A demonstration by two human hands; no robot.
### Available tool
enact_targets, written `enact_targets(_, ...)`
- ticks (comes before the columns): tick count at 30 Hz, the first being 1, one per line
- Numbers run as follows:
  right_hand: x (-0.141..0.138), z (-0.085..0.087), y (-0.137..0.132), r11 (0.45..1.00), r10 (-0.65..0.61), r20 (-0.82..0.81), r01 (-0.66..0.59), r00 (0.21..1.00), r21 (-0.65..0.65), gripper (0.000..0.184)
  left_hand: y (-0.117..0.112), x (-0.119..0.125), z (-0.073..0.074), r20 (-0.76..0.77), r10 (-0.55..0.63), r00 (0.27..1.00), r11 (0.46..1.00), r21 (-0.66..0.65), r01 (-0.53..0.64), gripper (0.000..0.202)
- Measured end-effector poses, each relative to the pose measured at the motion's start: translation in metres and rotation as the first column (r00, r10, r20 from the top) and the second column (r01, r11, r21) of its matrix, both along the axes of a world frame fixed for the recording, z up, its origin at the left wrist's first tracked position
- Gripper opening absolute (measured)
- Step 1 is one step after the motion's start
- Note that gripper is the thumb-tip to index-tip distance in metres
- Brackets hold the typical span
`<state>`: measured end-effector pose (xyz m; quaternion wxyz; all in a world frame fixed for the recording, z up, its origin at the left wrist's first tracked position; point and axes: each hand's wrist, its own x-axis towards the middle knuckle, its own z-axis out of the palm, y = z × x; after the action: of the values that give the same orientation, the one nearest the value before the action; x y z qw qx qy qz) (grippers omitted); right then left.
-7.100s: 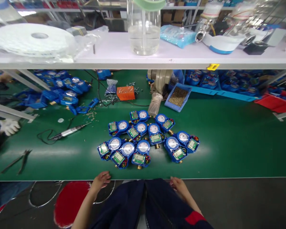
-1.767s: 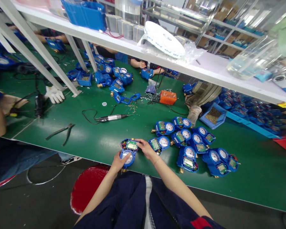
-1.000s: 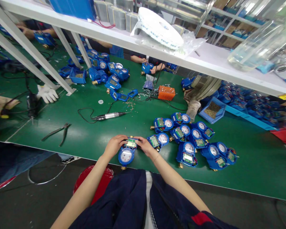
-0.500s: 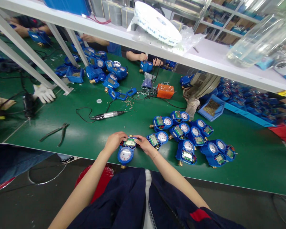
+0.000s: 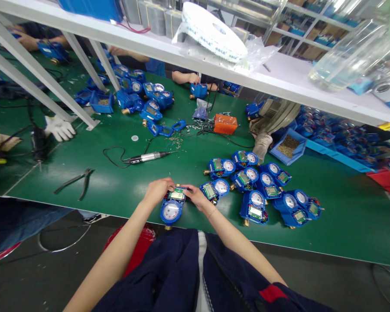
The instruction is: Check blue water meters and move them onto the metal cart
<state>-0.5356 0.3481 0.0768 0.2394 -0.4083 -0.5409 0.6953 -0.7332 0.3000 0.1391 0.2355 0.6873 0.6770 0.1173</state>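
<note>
A blue water meter (image 5: 171,211) lies on the green bench near its front edge, its round dial toward me and its uncovered circuit board with a display on the far side. My left hand (image 5: 160,190) grips the left side of the board end, fingers bent. On the opposite side, my right hand (image 5: 194,196) has its fingers closed against the right edge of the same board. Just right of that hand lies another open water meter (image 5: 215,189). The fingertips partly hide the board's edges.
Several open meters (image 5: 256,208) stand to the right. An electric screwdriver (image 5: 147,157) and pliers (image 5: 81,180) lie to the left. Farther back are an orange box (image 5: 225,124) and a blue screw bin (image 5: 289,147). A white shelf (image 5: 169,47) spans overhead; co-workers' hands (image 5: 195,78) show beyond.
My left hand has shifted slightly, its fingers more curled over the board's left edge. Digits on the display look different. Across the bench, a co-worker's hand has moved.
</note>
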Motion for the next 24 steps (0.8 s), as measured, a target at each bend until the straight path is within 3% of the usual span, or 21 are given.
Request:
enact_targets(16,-0.001,0.0,0.001,1.0,0.008,0.012,-0.008,1.0,0.014,0.032,0.0,-0.003,-0.001,0.018,-0.047,0.999,0.999,0.015,0.047,0.024)
enact_targets(24,0.0,0.003,0.0,1.0,0.008,0.011,-0.008,1.0,0.011,0.033,-0.02,-0.015,-0.011,0.185,-0.058,0.981,0.993,0.11,0.038,0.032)
